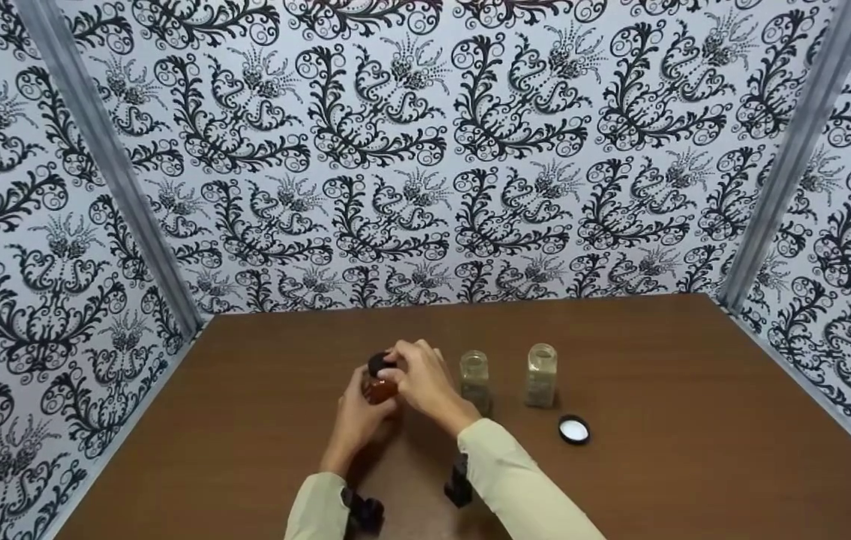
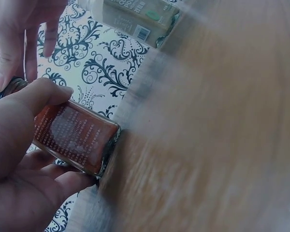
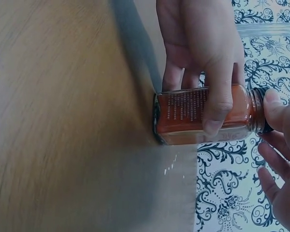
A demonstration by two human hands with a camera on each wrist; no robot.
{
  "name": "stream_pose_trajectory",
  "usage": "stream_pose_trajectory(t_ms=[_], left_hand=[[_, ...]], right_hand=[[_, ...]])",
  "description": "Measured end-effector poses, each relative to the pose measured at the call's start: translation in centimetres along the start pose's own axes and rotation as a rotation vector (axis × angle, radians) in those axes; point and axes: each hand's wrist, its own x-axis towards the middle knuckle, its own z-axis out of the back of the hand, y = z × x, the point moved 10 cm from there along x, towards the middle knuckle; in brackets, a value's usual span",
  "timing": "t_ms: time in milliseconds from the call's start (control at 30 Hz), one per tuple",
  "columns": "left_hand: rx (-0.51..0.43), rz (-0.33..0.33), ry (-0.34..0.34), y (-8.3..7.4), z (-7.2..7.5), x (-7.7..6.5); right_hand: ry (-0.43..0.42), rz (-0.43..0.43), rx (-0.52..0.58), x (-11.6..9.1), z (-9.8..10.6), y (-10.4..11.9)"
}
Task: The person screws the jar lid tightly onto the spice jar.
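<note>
My left hand grips a square glass spice jar of red-orange powder round its body, thumb on one face and fingers on the other. The jar stands upright, its base right at the tabletop in both wrist views. On its threaded neck sits a black screw cap, which my right hand pinches between thumb and fingers. Printed small text covers the jar face in the left wrist view. My right fingers hide part of the cap.
To the right stand two lidless glass jars, one nearer and one farther right, with greyish-green contents. A black cap lies with its white inside up before them. Patterned walls enclose the brown table.
</note>
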Motion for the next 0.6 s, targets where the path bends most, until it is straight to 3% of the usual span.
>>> stream_pose_trajectory(t_ms=[367, 600], left_hand=[[0.031, 0.011, -0.032, -0.05, 0.19, -0.11], [0.036, 0.011, -0.034, -0.01, 0.27, -0.17]], right_hand=[[-0.108, 0.042, -0.022, -0.30, 0.50, 0.26], [-0.105, 0.040, -0.018, -0.30, 0.53, 0.36]])
